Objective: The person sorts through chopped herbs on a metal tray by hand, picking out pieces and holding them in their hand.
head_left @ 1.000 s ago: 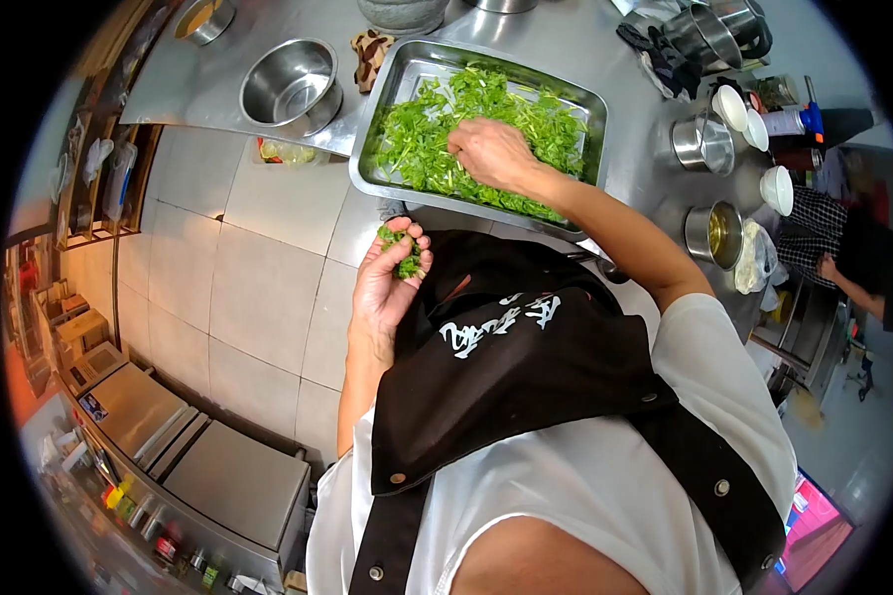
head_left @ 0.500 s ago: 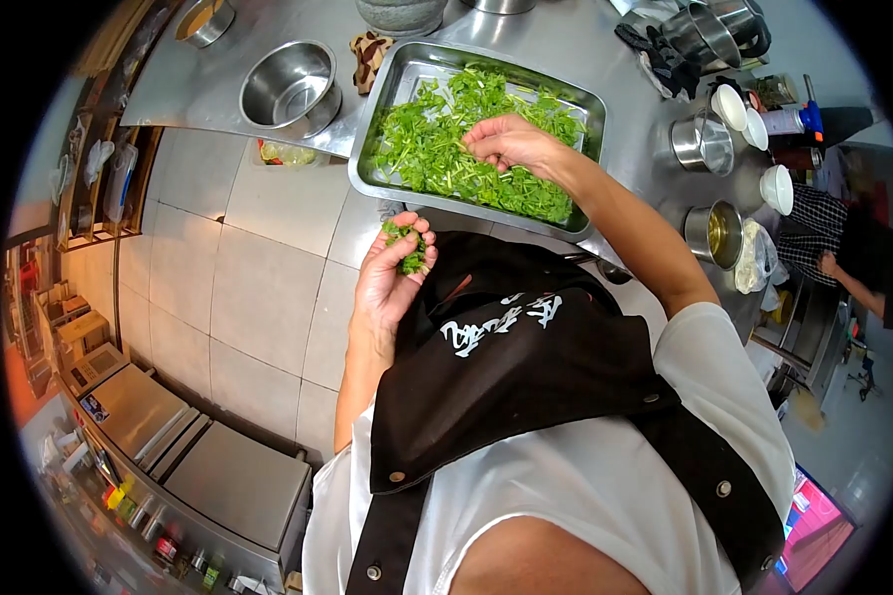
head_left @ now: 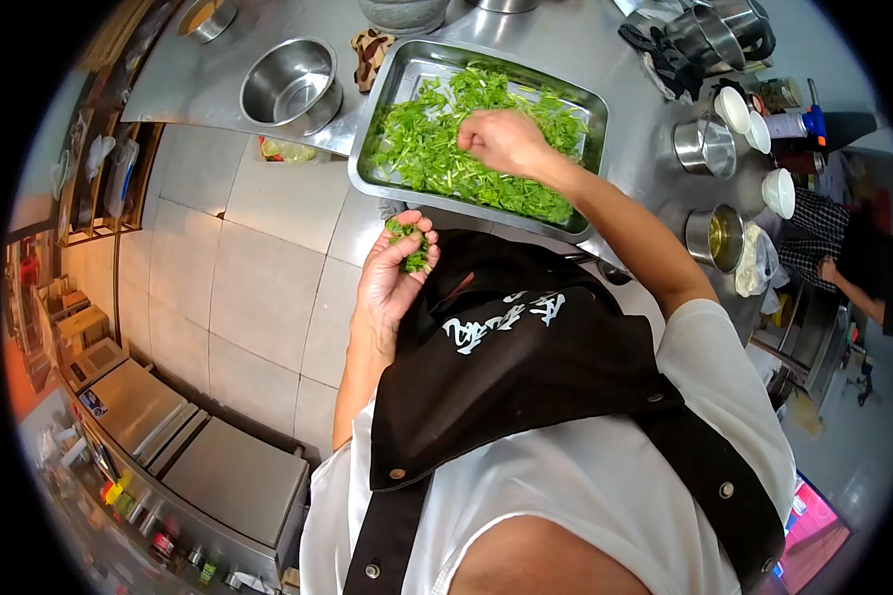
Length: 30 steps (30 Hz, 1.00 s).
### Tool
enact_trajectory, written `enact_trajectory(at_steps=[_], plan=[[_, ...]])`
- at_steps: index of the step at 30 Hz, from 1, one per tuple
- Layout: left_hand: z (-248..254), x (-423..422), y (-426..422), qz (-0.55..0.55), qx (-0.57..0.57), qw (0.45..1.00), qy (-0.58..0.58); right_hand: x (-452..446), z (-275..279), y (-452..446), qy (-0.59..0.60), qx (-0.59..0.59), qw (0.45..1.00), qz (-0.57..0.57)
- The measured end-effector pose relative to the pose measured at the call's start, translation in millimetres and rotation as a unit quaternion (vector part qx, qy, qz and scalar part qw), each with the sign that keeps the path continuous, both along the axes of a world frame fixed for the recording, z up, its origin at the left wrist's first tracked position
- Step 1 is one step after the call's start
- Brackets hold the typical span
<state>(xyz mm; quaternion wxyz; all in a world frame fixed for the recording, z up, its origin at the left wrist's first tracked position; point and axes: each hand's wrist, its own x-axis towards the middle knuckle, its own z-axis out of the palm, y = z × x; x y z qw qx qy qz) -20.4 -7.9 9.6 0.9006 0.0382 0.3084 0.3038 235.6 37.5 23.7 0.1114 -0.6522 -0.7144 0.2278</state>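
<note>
Chopped leafy greens lie spread over a rectangular metal tray at the counter's near edge. Above the middle of the greens is my right hand, back up, with its fingers curled and pressed together; what they hold, if anything, is hidden. My left hand is palm up in front of the apron, just below the tray's near left corner. Its fingers wrap round a small bunch of greens.
Left of the tray stands a steel bowl, beside a patterned cloth. Metal pots and white bowls line the counter's right side. A co-worker's arm shows at the far right.
My right hand has lifted a little from the greens and shifted slightly right, and its fingers have curled in. My left hand has stayed nearly in place with its bunch.
</note>
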Motion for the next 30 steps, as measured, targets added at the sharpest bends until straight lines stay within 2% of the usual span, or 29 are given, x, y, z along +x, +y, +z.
enact_trajectory(at_steps=[5,8,10,12,14,16,21,24,26,27,28,29,30], plan=[[6.6,6.0,1.0,-0.005,0.010,1.000,0.006,-19.1,-20.7,1.8,-0.098,0.053,0.993,0.044],[7.1,5.1,1.9,0.001,0.017,1.000,0.002,-14.7,-14.6,-1.3,-0.001,0.046,0.999,0.012],[6.6,4.5,1.7,0.003,0.014,1.000,0.011,-9.9,-5.2,2.0,0.104,-0.057,0.992,-0.051],[6.4,5.3,1.8,0.003,0.010,1.000,0.014,-0.9,-10.1,4.4,0.229,-0.132,0.961,-0.088],[6.6,7.6,1.3,0.000,0.005,1.000,0.010,11.1,-28.3,5.8,0.372,-0.176,0.907,-0.097],[5.2,9.9,2.3,-0.005,0.007,1.000,0.006,11.5,-1.5,3.7,0.384,-0.238,0.883,-0.125],[14.1,21.6,5.5,-0.026,0.013,0.999,0.029,17.3,7.3,-4.2,0.458,-0.310,0.819,-0.151],[23.7,34.1,7.8,-0.040,0.024,0.998,0.031,5.7,21.1,-18.7,0.467,-0.299,0.828,-0.087],[25.6,40.0,6.2,-0.047,0.024,0.998,0.032,-11.2,21.7,-36.1,0.429,-0.193,0.883,0.004],[26.7,41.6,4.2,-0.045,0.016,0.998,0.042,-18.0,35.1,-43.4,0.312,-0.110,0.943,0.024],[23.0,41.6,2.7,-0.043,0.007,0.997,0.058,-24.2,48.2,-49.2,0.187,-0.025,0.981,0.044],[16.1,41.7,0.7,-0.042,-0.003,0.996,0.074,-24.4,47.1,-53.5,0.197,-0.029,0.979,0.050],[12.0,41.2,-0.6,-0.040,-0.011,0.995,0.090,-21.8,40.4,-54.8,0.265,-0.049,0.962,0.029]])
